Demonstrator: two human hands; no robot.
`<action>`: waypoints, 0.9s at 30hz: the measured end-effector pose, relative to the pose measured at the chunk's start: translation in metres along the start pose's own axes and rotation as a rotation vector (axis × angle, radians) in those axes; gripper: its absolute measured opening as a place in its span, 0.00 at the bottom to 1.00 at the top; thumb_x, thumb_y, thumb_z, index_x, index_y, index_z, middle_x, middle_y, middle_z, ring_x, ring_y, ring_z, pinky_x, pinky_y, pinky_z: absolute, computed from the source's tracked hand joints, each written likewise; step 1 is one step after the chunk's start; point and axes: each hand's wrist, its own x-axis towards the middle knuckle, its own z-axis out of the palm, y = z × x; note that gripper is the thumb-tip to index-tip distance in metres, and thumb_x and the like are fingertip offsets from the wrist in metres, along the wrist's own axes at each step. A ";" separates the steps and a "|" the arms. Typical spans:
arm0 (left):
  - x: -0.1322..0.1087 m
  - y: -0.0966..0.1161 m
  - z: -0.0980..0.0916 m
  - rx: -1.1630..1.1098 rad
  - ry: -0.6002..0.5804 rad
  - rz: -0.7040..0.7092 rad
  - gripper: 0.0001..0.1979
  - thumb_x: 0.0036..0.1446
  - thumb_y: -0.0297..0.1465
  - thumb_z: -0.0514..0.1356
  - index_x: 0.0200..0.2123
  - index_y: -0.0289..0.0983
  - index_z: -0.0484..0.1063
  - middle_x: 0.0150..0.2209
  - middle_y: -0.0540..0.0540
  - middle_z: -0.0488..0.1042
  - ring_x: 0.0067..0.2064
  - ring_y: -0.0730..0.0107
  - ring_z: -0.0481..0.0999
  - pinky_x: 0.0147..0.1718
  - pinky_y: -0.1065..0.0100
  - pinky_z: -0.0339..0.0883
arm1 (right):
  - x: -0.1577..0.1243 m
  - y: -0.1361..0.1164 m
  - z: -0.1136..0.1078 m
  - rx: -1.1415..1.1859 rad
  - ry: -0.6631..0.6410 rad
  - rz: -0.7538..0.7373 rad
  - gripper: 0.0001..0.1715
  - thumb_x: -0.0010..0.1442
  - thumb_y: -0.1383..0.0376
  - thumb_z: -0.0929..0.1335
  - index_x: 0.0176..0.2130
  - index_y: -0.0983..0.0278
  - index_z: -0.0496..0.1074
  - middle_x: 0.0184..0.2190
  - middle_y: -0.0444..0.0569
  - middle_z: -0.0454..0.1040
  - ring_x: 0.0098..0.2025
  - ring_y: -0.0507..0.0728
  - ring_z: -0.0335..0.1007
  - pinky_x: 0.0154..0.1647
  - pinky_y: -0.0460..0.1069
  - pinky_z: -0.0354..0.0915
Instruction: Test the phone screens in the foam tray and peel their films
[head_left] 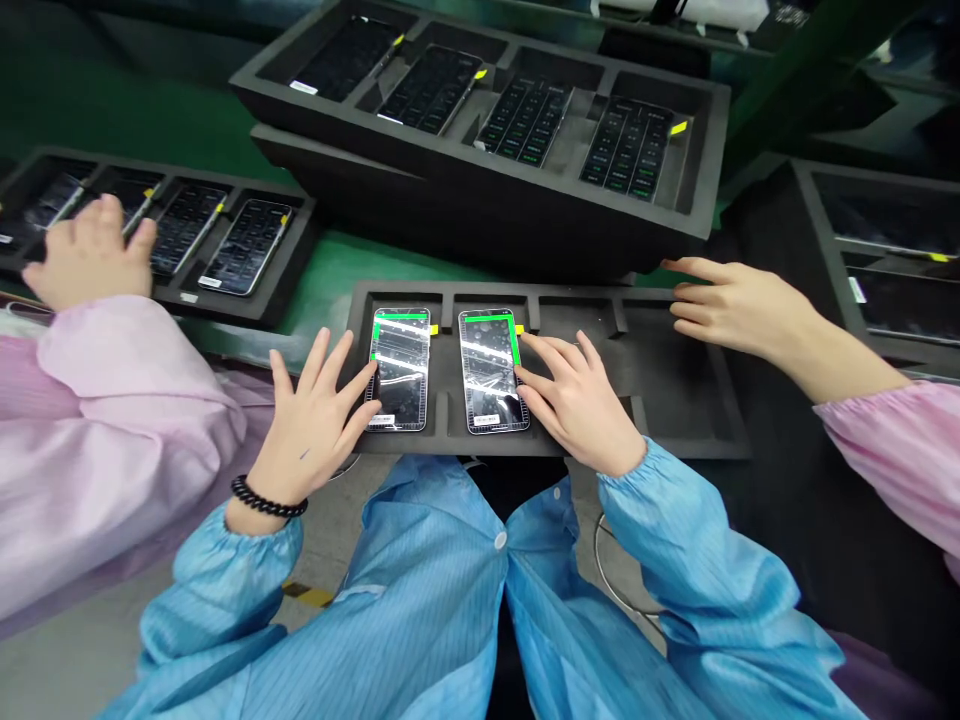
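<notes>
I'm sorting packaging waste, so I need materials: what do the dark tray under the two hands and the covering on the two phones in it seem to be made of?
The tray looks like dark grey foam: matte, no glare, thick soft-edged dividers. That is a guess from its look. The phones seem to wear clear glossy plastic film: streaky reflections, green edge strips and small yellow tabs. The left hand and right hand rest at their outer edges.

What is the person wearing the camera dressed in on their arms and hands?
Both arms are covered by light blue sleeves with fine stripes and gathered, elastic cuffs, part of a coat closed by round snaps down the front. The left hand and right hand are bare, without gloves. A black beaded bracelet sits on the left wrist. The pink sleeves at either side belong to other people.
</notes>
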 end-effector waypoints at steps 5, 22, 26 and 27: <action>-0.021 0.004 -0.003 -0.027 -0.018 -0.002 0.32 0.73 0.46 0.39 0.65 0.34 0.69 0.74 0.31 0.52 0.77 0.38 0.44 0.68 0.21 0.33 | -0.013 -0.008 -0.004 0.014 0.007 -0.022 0.25 0.75 0.60 0.58 0.50 0.66 0.80 0.66 0.59 0.69 0.64 0.67 0.67 0.69 0.75 0.56; 0.028 -0.005 0.004 -0.036 0.027 -0.061 0.33 0.72 0.47 0.39 0.64 0.38 0.70 0.74 0.32 0.51 0.77 0.40 0.41 0.69 0.24 0.29 | -0.007 -0.003 0.007 -0.029 0.023 0.027 0.24 0.75 0.60 0.58 0.55 0.65 0.77 0.70 0.58 0.64 0.65 0.67 0.65 0.70 0.73 0.56; 0.003 -0.001 0.001 -0.026 0.009 -0.018 0.31 0.72 0.46 0.41 0.63 0.36 0.71 0.74 0.31 0.52 0.77 0.39 0.42 0.69 0.25 0.28 | -0.019 -0.008 0.000 0.003 0.017 0.023 0.24 0.75 0.60 0.58 0.53 0.64 0.79 0.68 0.58 0.67 0.65 0.66 0.66 0.70 0.73 0.55; -0.003 -0.001 0.000 -0.030 0.008 -0.014 0.31 0.73 0.45 0.41 0.63 0.36 0.71 0.74 0.31 0.52 0.77 0.39 0.42 0.69 0.25 0.28 | -0.021 -0.009 -0.001 0.011 0.018 0.018 0.23 0.75 0.60 0.58 0.53 0.64 0.79 0.67 0.58 0.67 0.65 0.66 0.66 0.70 0.74 0.56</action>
